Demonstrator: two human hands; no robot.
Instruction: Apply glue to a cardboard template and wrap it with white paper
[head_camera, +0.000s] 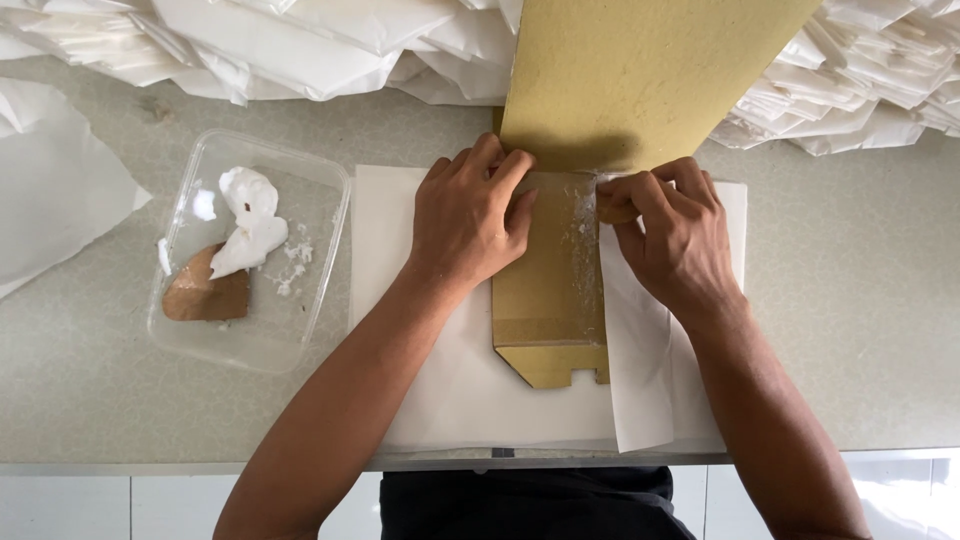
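A yellow-brown cardboard piece (550, 300) lies on white paper sheets (440, 380) at the table's front middle, its upper flap (640, 70) standing up toward the back. White paste is smeared along its right fold. My left hand (468, 220) presses flat on the cardboard's left side, fingers curled at the fold. My right hand (668, 235) pinches the top edge of a white paper strip (635, 370) against the cardboard's right edge. The strip runs down toward the table's front.
A clear plastic tray (325, 260) at the left holds white paste (248, 225) and a brown cardboard scrap (205, 295). Heaps of folded white paper (300, 45) line the back; more paper (50, 200) lies at far left. The table's front edge (150, 465) is near.
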